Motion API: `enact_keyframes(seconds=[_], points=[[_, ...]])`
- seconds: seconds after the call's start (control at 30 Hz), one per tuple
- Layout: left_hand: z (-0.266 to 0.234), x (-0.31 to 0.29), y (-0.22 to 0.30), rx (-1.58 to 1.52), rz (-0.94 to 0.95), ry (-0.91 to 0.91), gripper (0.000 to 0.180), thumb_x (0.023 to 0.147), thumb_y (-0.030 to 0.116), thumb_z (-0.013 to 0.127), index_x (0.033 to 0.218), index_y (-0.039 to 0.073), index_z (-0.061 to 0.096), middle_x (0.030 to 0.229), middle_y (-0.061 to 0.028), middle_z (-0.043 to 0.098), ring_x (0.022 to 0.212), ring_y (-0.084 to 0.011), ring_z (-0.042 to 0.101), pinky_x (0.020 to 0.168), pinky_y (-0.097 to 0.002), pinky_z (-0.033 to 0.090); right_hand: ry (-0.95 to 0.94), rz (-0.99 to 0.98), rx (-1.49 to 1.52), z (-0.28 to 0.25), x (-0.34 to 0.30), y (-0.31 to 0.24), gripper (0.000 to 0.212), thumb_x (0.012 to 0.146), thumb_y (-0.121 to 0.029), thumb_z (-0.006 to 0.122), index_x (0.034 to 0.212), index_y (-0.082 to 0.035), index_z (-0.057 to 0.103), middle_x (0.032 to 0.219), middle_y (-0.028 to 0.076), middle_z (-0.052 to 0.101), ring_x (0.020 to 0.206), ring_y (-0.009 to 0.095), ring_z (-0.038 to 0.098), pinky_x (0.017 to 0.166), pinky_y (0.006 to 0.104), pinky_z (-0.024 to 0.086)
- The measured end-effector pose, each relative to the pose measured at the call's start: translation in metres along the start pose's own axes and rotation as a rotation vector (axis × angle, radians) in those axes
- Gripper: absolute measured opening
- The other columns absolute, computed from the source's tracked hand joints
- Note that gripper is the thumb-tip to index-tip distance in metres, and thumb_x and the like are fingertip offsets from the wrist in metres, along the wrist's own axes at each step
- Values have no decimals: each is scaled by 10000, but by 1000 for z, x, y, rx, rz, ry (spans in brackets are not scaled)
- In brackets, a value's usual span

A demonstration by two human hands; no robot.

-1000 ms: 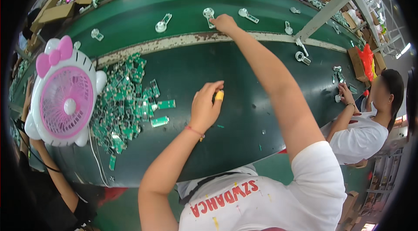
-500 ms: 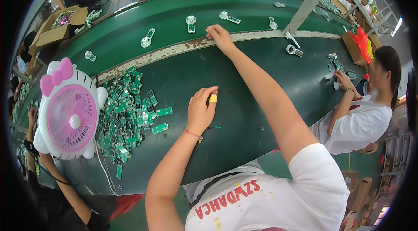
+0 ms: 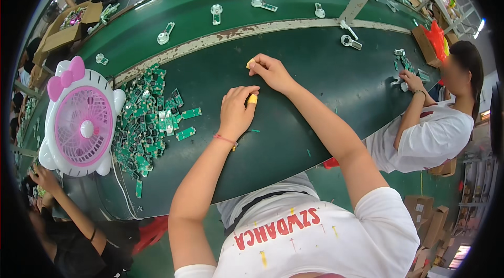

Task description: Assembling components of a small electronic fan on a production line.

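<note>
My left hand (image 3: pixel 237 111) is over the dark green table, its fingers loosely bent and its thumb a little apart, with nothing visible in it. A yellow cover wraps the thumb. Just beyond and to the right, my right hand (image 3: pixel 271 74) has its fingers curled in toward the thumb, a yellow cover at the tip. Whatever it may hold is hidden. Left of my hands lies a heap of green circuit boards (image 3: pixel 137 144). Two single boards stick out nearest my left hand, one circuit board (image 3: pixel 186 134) lying apart from the heap.
A white and pink fan (image 3: pixel 85 129) stands left of the heap. Behind a worn pale rail (image 3: pixel 210 41), several white round-headed parts (image 3: pixel 216 14) lie on the green belt. Another such part (image 3: pixel 350 42) rests on the table near a post. A co-worker (image 3: pixel 430 115) handles parts at right.
My right hand has drawn back from over the rail toward my left hand. The left hand has stayed about where it was over the table. The view has shifted slightly.
</note>
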State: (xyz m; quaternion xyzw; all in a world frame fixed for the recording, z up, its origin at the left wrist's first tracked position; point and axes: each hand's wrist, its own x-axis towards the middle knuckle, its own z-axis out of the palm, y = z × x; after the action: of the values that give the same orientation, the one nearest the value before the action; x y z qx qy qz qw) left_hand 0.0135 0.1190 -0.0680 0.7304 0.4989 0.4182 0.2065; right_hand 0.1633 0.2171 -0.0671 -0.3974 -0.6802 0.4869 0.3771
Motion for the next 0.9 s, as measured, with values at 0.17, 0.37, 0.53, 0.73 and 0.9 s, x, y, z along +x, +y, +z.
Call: enact_keyframes(seconds=[0.17,0.37,0.53,0.73,0.9], points=[[1,-2,1,18,-19,-32,247,793,48,557,1025,115,612,939,-2,630,971,-216,545,844,-345,388,10,4,-129,3,-4,-6,162,895,-195,573,910,-35,593,735,19,624,659,74,548,618,238,442],[1,-4,3,20,1,-35,233,798,55,566,1019,112,615,961,-14,627,985,-221,542,854,-352,384,5,-35,-155,2,-7,-1,168,890,-202,578,902,-36,596,738,31,625,652,96,560,615,251,447],[-1,-4,4,28,8,-36,216,806,58,567,1011,106,616,961,-19,623,989,-226,539,858,-354,384,-3,-62,-173,4,-6,2,164,887,-199,578,902,-38,596,748,46,621,662,123,575,625,269,456],[1,-1,3,32,8,-30,229,793,56,572,1012,104,618,973,-33,619,990,-231,537,861,-358,384,-4,-95,-205,2,-2,4,157,883,-196,579,895,-40,597,750,51,614,670,140,574,635,280,458],[1,-2,3,29,21,-25,238,784,52,574,1012,104,619,979,-39,616,996,-236,534,860,-360,385,19,-126,-228,2,-3,1,156,882,-190,581,896,-36,596,743,59,615,665,155,576,629,289,456]])
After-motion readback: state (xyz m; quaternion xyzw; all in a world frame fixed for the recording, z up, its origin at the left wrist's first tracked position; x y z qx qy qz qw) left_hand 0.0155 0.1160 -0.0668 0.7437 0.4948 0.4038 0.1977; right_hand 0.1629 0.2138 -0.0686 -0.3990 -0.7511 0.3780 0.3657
